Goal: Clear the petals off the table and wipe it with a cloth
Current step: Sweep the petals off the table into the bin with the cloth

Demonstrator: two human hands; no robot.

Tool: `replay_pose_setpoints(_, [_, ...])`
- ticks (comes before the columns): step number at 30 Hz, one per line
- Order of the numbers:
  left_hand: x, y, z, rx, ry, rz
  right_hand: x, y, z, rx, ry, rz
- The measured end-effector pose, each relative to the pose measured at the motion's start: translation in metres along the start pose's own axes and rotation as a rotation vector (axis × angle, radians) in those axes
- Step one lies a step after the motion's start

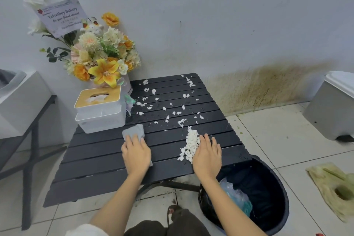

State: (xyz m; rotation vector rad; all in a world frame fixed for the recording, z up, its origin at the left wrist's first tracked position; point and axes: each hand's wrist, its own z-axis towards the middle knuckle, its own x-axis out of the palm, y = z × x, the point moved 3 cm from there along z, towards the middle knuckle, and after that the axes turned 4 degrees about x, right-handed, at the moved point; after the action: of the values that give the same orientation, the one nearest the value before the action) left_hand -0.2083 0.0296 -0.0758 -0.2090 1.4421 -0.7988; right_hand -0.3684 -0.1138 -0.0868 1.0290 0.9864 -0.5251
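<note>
White petals (190,144) lie heaped in a strip near the front right of the black slatted table (95,151); more loose petals (166,105) are scattered over its far half. My right hand (207,154) lies flat on the slats with straight fingers, its thumb side against the heap. My left hand (136,154) rests flat on a grey cloth (133,131), which sticks out beyond the fingertips toward the tissue box.
A white tissue box (99,109) and a flower arrangement (101,57) stand at the table's back left. A black bin (268,188) with a liner sits on the floor under the front right corner. A dirty rag (331,184) lies on the tiles at right; a grey pedal bin (333,107) stands beyond.
</note>
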Motion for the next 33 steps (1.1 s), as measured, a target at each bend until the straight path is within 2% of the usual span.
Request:
replay_pose_setpoints(3, [0.025, -0.038, -0.014, 0.063, 0.078, 0.007, 0.0, -0.001, 0.0, 0.003, -0.005, 0.005])
replay_pose_setpoints(6, [0.058, -0.082, -0.034, 0.191, 0.239, -0.017, 0.0, -0.003, 0.005, -0.049, 0.054, 0.033])
replay_pose_setpoints(8, [0.062, -0.106, -0.045, 0.213, 0.376, -0.108, -0.006, -0.007, 0.009, -0.018, 0.125, 0.104])
replay_pose_setpoints(10, [0.046, -0.119, -0.044, 0.158, 0.487, -0.313, -0.02, -0.009, 0.011, 0.079, 0.141, 0.257])
replay_pose_setpoints(12, [0.022, -0.111, -0.039, 0.059, 0.448, -0.533, -0.033, 0.001, 0.01, 0.061, 0.024, 0.312])
replay_pose_setpoints(13, [0.016, -0.099, -0.034, 0.024, 0.385, -0.607, -0.038, 0.015, 0.008, -0.02, -0.012, 0.288])
replay_pose_setpoints(15, [0.012, -0.075, -0.027, 0.044, 0.249, -0.623, -0.031, 0.045, 0.002, -0.222, 0.053, 0.26])
replay_pose_setpoints(17, [0.016, -0.061, -0.023, 0.07, 0.143, -0.592, -0.007, 0.066, -0.002, -0.283, 0.217, 0.099])
replay_pose_setpoints(19, [0.024, -0.057, -0.022, 0.097, 0.109, -0.547, 0.012, 0.073, 0.003, -0.295, 0.206, -0.085])
replay_pose_setpoints(22, [0.03, -0.059, -0.021, 0.193, 0.119, -0.459, 0.018, 0.067, 0.015, -0.263, 0.171, -0.16])
replay_pose_setpoints(24, [0.034, -0.059, -0.022, 0.26, 0.153, -0.395, 0.02, 0.056, 0.018, -0.245, 0.26, -0.165])
replay_pose_setpoints(28, [0.039, -0.063, -0.025, 0.373, 0.202, -0.318, 0.001, 0.035, 0.02, -0.218, 0.136, -0.144])
replay_pose_setpoints(33, [0.042, -0.07, -0.032, 0.529, 0.297, -0.18, -0.021, -0.007, 0.026, -0.078, 0.106, -0.103])
